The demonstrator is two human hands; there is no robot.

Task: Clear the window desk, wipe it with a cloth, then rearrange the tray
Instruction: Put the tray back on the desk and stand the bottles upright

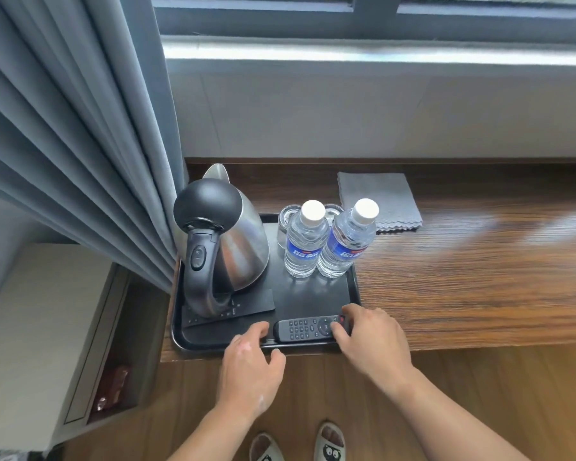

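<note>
A black tray (316, 301) sits at the left end of the wooden window desk (473, 277). On it stand a steel kettle (243, 247) with a black handle on its flat base (246, 307), two water bottles (305, 244) with white caps, and two upturned glasses (286, 217) behind them. A black remote (308, 329) lies along the tray's front edge. My right hand (369, 341) grips the remote's right end. My left hand (250, 357) rests over the tray's front rim, fingertips near the remote's left end. A folded grey cloth (379, 201) lies on the desk behind the bottles.
A grey curtain (74, 134) hangs at the left and brushes the kettle and tray. The window sill (379, 51) runs above the desk. A white cabinet (47, 327) with an open shelf stands lower left. My slippers (330, 444) show on the wooden floor.
</note>
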